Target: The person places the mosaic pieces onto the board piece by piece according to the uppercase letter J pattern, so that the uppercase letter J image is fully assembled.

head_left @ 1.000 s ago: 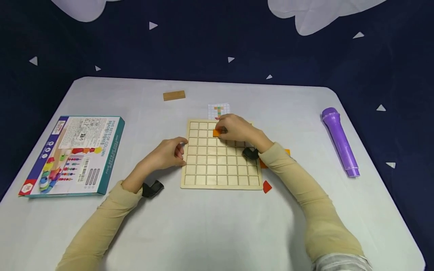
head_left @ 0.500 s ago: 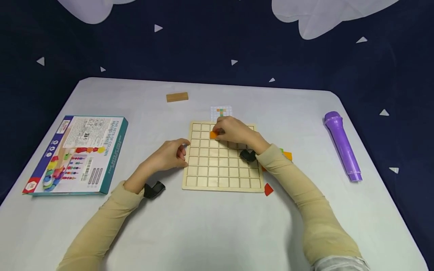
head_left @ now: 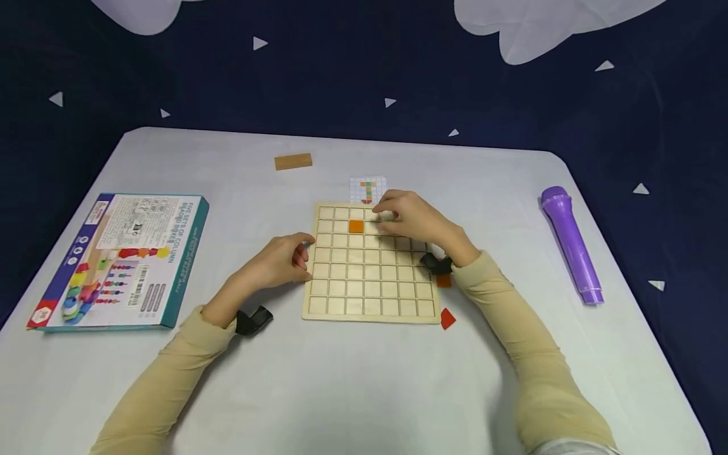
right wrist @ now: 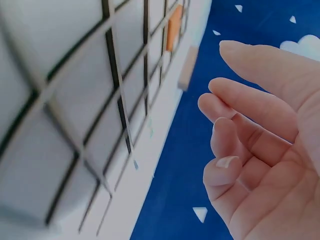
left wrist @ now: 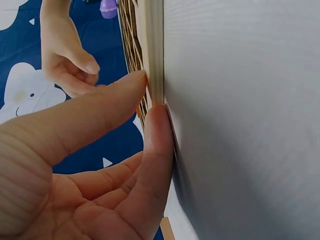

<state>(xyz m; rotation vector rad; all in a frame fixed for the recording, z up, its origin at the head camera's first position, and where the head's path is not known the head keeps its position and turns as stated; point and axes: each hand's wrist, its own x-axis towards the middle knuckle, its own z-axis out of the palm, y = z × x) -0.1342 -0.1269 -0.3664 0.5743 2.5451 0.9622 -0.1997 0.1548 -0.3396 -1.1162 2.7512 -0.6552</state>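
Observation:
A wooden grid board (head_left: 355, 272) lies on the table, with one orange square tile (head_left: 356, 226) in a cell of its second row from the far side. My left hand (head_left: 279, 259) holds the board's left edge; in the left wrist view its thumb (left wrist: 100, 112) and a finger meet at the board's side (left wrist: 156, 55). Just right of the orange tile, my right hand (head_left: 415, 218) hovers over the board with thumb and forefinger apart. In the right wrist view nothing is between the fingers of the right hand (right wrist: 265, 130), and the orange tile (right wrist: 173, 27) stays behind.
A small pattern card (head_left: 359, 188) lies beyond the board. Red (head_left: 448, 318) and orange pieces (head_left: 444, 280) lie by its right side, partly under the right arm. A wooden block (head_left: 292, 162), a toy box (head_left: 125, 259) and a purple microphone-shaped object (head_left: 570, 243) stand farther out.
My right hand has let go of the orange tile, which now sits in its cell, and has drawn back to the right. The left hand stays at the board's edge.

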